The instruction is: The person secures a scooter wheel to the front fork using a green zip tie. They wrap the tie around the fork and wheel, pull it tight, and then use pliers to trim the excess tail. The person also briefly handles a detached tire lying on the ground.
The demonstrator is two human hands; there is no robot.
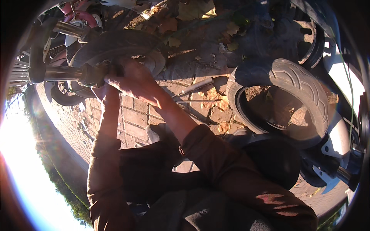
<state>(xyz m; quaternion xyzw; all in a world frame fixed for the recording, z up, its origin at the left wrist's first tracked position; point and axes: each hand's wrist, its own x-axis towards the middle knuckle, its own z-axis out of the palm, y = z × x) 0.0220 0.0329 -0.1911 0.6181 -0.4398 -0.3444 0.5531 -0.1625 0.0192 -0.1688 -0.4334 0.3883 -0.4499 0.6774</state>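
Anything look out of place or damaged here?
A grey, treaded rubber tyre sits right of the person's right hand with no wheel inside it, odd for a tyre. A slim tool with a pale cylindrical handle lies loose on the reddish brick paving. No clear damage shows.

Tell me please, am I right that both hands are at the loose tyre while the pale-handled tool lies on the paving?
Not quite: the head view shows the left hand and right hand at the mounted wheel, not the loose tyre. The tool does lie on the paving.
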